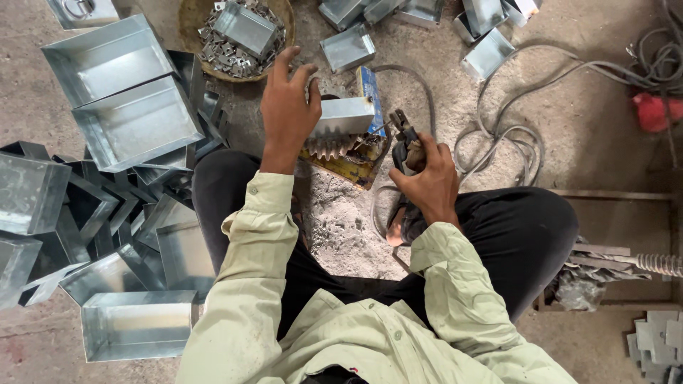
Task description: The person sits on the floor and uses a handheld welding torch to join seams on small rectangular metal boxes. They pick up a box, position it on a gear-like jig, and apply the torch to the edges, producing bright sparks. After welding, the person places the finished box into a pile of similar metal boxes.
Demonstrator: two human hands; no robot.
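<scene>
My left hand [288, 107] rests on a small galvanised metal box [345, 115], pressing it down on a worn yellow block [347, 165] on the floor. My right hand [427, 178] grips a welding electrode holder [405, 146], whose tip points at the box's right edge. A blue flat piece [370, 89] stands behind the box. I sit on the floor with knees spread, in a pale green shirt and dark trousers.
Many shiny metal trays [135, 121] are heaped at the left. A basket [188, 21] of small metal scraps sits at the top. More boxes [487, 53] lie at the top right. Cables [512, 135] loop across the sandy floor on the right.
</scene>
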